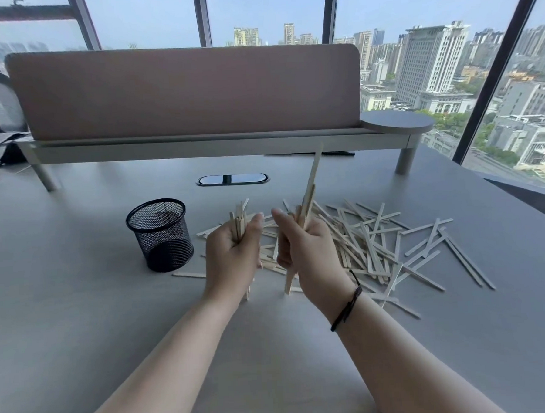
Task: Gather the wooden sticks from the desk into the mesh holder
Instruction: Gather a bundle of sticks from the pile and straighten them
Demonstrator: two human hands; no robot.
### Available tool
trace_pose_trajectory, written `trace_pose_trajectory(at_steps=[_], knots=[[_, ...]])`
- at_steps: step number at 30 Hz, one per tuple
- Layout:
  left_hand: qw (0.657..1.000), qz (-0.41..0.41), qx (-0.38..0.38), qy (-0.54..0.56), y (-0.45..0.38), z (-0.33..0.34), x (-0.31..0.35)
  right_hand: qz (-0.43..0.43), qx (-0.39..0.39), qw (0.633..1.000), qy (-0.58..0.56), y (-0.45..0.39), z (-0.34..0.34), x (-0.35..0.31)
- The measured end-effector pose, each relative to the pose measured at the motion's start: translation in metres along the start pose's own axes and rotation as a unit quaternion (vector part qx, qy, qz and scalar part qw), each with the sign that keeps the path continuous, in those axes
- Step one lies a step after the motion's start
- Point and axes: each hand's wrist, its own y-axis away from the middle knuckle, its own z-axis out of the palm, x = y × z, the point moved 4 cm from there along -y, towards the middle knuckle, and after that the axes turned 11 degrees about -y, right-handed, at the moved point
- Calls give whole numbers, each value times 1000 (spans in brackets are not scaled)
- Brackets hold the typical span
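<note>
A pile of pale wooden sticks [377, 245] lies scattered over the grey desk [81, 311], mostly right of centre. The black mesh holder [160, 236] stands upright to the left of the pile and looks empty. My left hand [232, 255] grips a small upright bundle of sticks [239, 219] just right of the holder. My right hand [308, 251] grips another bundle, and one long stick [313, 175] of it pokes up and away. Both hands hover above the pile's left end, close together.
A pink-grey divider panel [183, 91] on a raised shelf crosses the back of the desk, with a round shelf end [396, 122] at the right. A cable port [232, 179] sits in the desk behind the holder. A single stick [189, 274] lies in front of the holder.
</note>
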Motion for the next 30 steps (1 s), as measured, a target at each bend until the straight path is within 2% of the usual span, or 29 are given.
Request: trace_pose_trajectory(at_steps=[4,10,16,20,25,30], knots=[[1000,16,3,-1,-1,-1,2,4,-4,999,42,8,-2,8],[1000,17,-8,12,-3,-1,0,16,11,999,32,9,-1,9],[993,-87,-46,59,-3,3,-5,56,13,998,41,6,6,13],[982,-138,-40,126,-17,-12,9,96,2,995,-12,-6,34,8],[981,-90,21,172,-64,-71,58,58,-53,994,-76,-40,112,-27],[971,-84,151,165,-118,-128,64,11,-63,997,-46,-72,183,-42]])
